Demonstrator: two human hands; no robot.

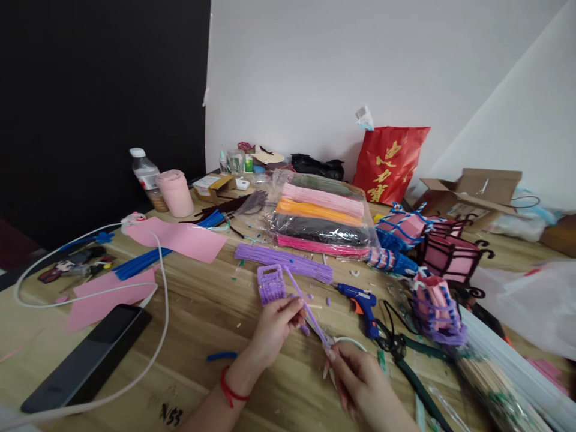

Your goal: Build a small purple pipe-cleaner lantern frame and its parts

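Note:
A purple pipe cleaner (288,277) runs slantwise between my hands. My left hand (276,327), with a red string at the wrist, pinches it partway along, leaving its upper end free. Lower down, near the other end, my right hand (355,375) grips it between thumb and fingers. Scissors (330,340) with a pale handle are at my right hand, partly hidden by it; whether it touches them I cannot tell. Just beyond my left hand lies a woven purple piece (270,284) with an opening near its top. A bundle of purple pipe cleaners (283,262) rests behind it.
Right of my hands are a blue glue gun (363,306) and dark green-handled cutters (416,378). Finished lantern shapes (450,258) stand farther right. Bagged pipe cleaners (321,216) lie at the back. On the left are a phone (90,354), white cable (164,300) and pink sheets (193,240).

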